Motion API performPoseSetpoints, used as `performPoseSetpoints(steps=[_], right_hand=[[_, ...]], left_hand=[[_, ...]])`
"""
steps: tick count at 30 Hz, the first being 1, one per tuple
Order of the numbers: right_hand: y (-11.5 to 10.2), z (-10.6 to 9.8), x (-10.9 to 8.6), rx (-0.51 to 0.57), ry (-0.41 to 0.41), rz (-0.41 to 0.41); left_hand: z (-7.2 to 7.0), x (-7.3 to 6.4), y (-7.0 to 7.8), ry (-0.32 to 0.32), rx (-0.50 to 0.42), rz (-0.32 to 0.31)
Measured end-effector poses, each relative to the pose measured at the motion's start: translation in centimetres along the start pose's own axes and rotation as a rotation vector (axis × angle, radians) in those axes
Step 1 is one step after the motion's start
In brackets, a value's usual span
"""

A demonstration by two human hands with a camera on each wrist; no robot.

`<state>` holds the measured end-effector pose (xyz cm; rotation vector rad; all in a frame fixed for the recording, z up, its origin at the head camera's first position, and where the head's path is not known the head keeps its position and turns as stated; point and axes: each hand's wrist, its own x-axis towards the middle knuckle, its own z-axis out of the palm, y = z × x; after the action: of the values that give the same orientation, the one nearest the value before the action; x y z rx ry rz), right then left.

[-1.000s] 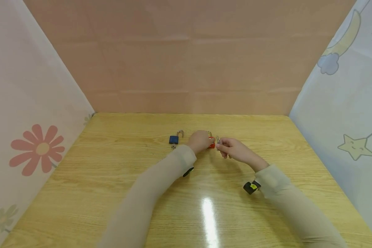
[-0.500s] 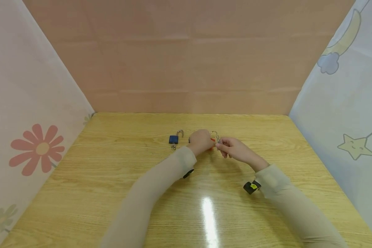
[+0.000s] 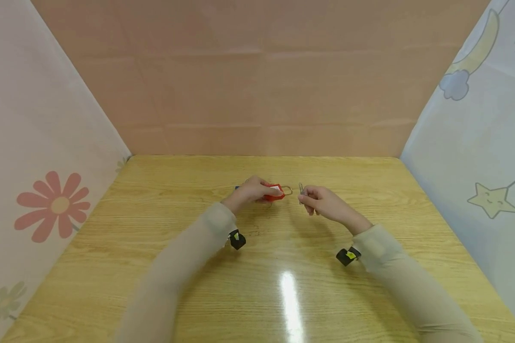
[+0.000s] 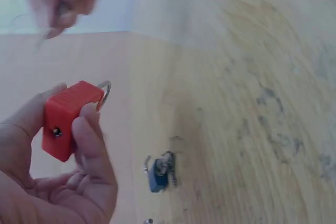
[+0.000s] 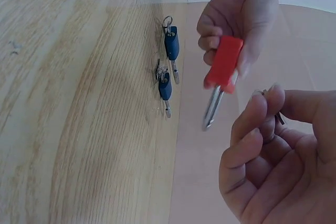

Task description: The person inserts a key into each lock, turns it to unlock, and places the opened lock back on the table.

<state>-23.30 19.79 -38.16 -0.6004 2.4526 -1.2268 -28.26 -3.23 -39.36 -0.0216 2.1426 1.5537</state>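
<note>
My left hand (image 3: 250, 189) grips a red padlock (image 4: 79, 100) between thumb and fingers. In the head view the padlock lies sideways, its metal shackle (image 3: 288, 190) pointing right and a white label on its face. Its keyhole (image 4: 56, 131) faces the left wrist camera. A short gap to the right, my right hand (image 3: 322, 200) pinches a small silver key (image 3: 301, 187) between thumb and forefinger. The key stands apart from the padlock and most of it is hidden by the fingertips in the right wrist view.
Two blue padlocks, a farther one (image 5: 171, 44) and a nearer one (image 5: 165, 86), lie on the wooden table (image 3: 189, 267), with keys on rings at their ends. In the head view my left hand mostly covers them. A pinkish backdrop (image 3: 262, 95) rises behind the table.
My left hand has drawn back to the left with the red padlock and turned it, so the shackle now points right instead of away. My right hand has barely moved.
</note>
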Motion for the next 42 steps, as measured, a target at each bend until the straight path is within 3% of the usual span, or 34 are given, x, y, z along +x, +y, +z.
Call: performPoseSetpoints(steps=[3, 9, 12, 19, 29, 42], right_hand=[[0.0, 0.0, 0.0, 0.004, 0.001, -0.001], [0.1, 0.1, 0.1, 0.014, -0.001, -0.002], [0.1, 0.3, 0.0, 0.016, -0.013, -0.004], [0.0, 0.5, -0.2, 0.010, -0.027, -0.004], [0.1, 0.4, -0.3, 0.012, -0.018, 0.012], [0.1, 0.6, -0.4, 0.015, -0.031, 0.010]], left_hand=[[-0.8, -0.7, 0.2, -0.035, -0.137, -0.051], [-1.2, -1.5, 0.6, -0.006, -0.406, -0.116], [-0.8, -1.6, 0.6, -0.012, -0.490, -0.138], [0.3, -2.0, 0.8, -0.091, -0.653, -0.130], [0.9, -2.5, 1.4, -0.121, -0.822, -0.185], [1.1, -2.3, 2.0, -0.104, -0.826, -0.230]])
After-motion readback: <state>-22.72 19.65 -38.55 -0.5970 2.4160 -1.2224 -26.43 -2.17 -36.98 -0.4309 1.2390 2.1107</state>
